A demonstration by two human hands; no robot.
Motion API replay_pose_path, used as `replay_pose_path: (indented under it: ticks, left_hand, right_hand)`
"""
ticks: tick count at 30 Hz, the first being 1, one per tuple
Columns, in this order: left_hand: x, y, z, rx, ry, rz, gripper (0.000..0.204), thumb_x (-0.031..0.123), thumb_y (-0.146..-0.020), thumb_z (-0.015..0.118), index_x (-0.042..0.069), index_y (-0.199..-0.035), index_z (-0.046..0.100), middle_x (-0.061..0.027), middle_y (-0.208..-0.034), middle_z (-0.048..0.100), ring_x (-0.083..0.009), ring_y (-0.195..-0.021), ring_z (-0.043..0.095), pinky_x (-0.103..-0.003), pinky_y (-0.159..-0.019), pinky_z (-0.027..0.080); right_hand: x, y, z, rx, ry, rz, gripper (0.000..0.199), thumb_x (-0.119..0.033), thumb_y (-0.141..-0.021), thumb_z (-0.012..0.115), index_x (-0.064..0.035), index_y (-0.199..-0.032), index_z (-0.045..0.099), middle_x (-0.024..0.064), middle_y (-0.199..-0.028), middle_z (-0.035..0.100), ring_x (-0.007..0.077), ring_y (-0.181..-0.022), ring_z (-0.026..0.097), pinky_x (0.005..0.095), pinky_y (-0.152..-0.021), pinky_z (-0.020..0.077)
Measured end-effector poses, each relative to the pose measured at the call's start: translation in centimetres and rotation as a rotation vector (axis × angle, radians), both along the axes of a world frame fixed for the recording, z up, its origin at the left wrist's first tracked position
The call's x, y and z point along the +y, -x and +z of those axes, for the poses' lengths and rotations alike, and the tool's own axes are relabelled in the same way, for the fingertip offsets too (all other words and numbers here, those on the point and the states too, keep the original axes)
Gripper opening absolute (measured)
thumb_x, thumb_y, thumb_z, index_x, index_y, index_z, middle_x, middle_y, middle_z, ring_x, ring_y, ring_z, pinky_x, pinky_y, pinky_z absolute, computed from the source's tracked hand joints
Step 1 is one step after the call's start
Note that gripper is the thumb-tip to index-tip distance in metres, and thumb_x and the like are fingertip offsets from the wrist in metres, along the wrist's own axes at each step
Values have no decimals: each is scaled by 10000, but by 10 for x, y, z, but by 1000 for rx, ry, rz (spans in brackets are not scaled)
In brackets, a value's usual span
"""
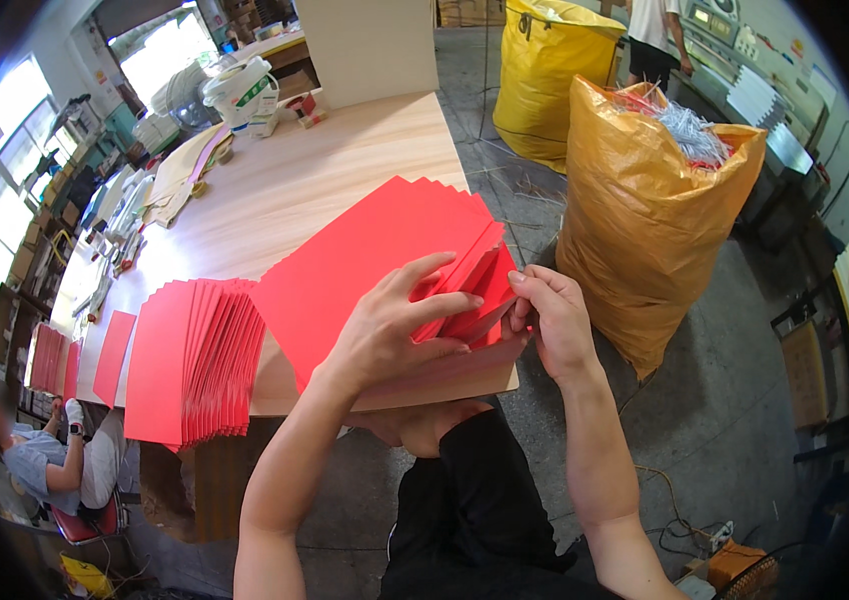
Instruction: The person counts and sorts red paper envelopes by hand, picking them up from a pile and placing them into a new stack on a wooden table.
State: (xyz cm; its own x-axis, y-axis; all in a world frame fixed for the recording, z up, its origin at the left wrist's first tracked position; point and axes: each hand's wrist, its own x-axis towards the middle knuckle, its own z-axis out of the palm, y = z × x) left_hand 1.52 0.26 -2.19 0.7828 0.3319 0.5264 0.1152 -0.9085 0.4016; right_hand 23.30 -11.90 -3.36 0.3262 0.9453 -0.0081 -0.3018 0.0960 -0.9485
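A big fanned stack of red paper pieces [345, 265] lies at the table's near right corner. Above its right part is my left hand [395, 315], open, with its fingers spread toward the lifted edges. The right hand [555, 315] is closed in a pinch on the edge of a red paper piece [497, 290] at the stack's right side. Between the two hands the paper edges stand apart and form a gap, like a folded sheet or an envelope. To the left, a second fanned stack of red paper [195, 360] overhangs the near table edge.
The wooden table [345, 150] holds a white bucket [243, 92], a tape roll [307, 108] and tools along the left. Right of it stand an orange sack [650, 220] of shredded paper and a yellow sack [550, 80]. A seated person [50, 460] works at left; another stands behind the sacks.
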Motion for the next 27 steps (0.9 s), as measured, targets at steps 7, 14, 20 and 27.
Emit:
replay_pose_path:
  ticks: [7, 14, 20, 27]
  left_hand:
    - [-2, -1, 0, -26, 39, 3, 596, 191, -710, 1013, 265, -1269, 822, -133, -1565, 599, -367, -1338, 697, -496, -1055, 634]
    - [2, 0, -6, 30, -32, 8, 560, 283, -827, 925, 363, -1360, 773, -133, -1582, 588, -376, -1323, 678, -480, -1049, 617]
    - [-9, -3, -2, 323, -428, -41, 804, 277, -845, 874, 366, -1585, 572, -151, -1704, 465, -405, -1378, 603, -508, -1146, 549]
    - [-36, -3, 0, 336, -431, 196, 860, 128, -871, 753, 190, -1680, 467, -180, -1724, 437, -400, -1486, 524, -582, -1300, 357]
  right_hand:
    - [-9, 3, -12, -396, -83, -311, 297, -224, -1083, 654, -52, -842, 625, 61, -758, 644, 194, -689, 665, 314, -613, 461]
    - [-32, 38, -14, -1240, -271, -152, 243, -151, -862, 754, -45, -1080, 733, 179, -1215, 691, 424, -1170, 646, 530, -1036, 556]
    - [-25, 27, -34, -1391, -224, 64, 441, -219, -884, 756, -90, -1306, 754, 202, -1360, 685, 433, -1281, 586, 521, -1156, 480]
    - [-28, 21, -38, -1258, -328, 15, 506, -228, -899, 759, -85, -1383, 717, 224, -1476, 628, 447, -1418, 517, 536, -1236, 396]
